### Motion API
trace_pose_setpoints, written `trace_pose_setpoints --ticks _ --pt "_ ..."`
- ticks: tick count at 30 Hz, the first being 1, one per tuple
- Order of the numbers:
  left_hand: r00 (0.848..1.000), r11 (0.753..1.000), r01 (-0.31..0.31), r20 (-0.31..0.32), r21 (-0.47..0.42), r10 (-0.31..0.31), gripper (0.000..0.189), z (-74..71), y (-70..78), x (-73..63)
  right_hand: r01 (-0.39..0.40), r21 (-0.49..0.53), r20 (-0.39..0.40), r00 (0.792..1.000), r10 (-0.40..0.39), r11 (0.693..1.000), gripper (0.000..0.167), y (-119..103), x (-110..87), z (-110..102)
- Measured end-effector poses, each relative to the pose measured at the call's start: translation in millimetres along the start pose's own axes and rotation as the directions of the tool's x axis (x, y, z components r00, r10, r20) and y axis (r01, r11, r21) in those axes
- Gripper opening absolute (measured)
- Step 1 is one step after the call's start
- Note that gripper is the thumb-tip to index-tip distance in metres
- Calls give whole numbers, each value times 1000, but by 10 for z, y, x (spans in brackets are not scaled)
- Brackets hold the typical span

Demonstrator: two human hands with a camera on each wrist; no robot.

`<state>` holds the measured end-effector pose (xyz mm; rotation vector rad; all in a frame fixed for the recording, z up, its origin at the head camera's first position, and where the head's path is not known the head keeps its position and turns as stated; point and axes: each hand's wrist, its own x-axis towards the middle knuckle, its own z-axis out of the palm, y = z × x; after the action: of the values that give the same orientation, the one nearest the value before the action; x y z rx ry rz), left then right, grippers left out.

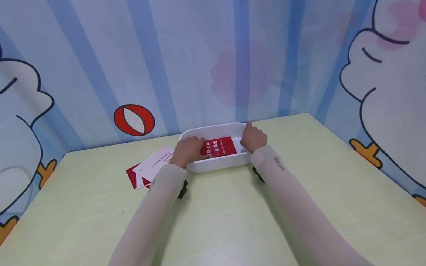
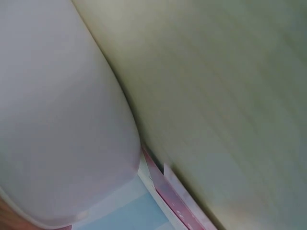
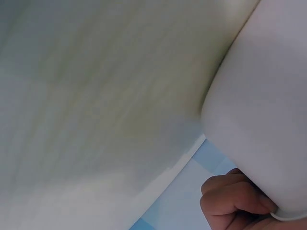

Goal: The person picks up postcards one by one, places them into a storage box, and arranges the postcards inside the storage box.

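A white oblong tray [image 1: 217, 163] with rounded ends stands near the table's back edge. Inside it lies a red card [image 1: 226, 146] with white printed characters. My left hand [image 1: 188, 150] reaches over the tray's left end, its thumb and fingers about the card's left part, which they partly hide. At the opposite end my right hand [image 1: 254, 138] grips the rim, fingers curled, as the right wrist view also shows beside the tray wall [image 3: 268, 110]. In the left wrist view the tray wall [image 2: 67, 105] hides most of the left hand.
Several white and red cards [image 1: 154, 164] lie overlapping on the pale wooden table [image 1: 219, 221], left of the tray and partly behind the left forearm. A blue-striped cartoon backdrop [image 1: 199, 66] rises behind the table.
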<state>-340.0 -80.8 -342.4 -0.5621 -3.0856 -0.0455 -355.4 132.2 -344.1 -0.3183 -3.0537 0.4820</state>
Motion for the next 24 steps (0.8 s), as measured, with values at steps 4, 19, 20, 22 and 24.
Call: trace_pose_setpoints --ticks 4,19,20,22,24 --pt "1000 1000 -6 -3 -11 6 65 17 -2 2 -9 -2 27 1000 9 1000 67 14 6 9" --pt "999 996 -15 -50 -91 10 54 -10 5 43 -16 10 35 999 15 1000 66 47 47 -29" --pt "999 995 -7 -51 -98 2 53 -14 5 39 -14 10 33 999 13 1000 66 40 40 -32" --pt "999 995 -1 -52 -104 -4 53 -23 3 27 -8 6 29 1000 8 1000 66 25 22 -40" --pt "998 994 -2 -55 -106 -4 52 -36 1 15 -3 2 27 1000 3 1000 65 14 9 -47"
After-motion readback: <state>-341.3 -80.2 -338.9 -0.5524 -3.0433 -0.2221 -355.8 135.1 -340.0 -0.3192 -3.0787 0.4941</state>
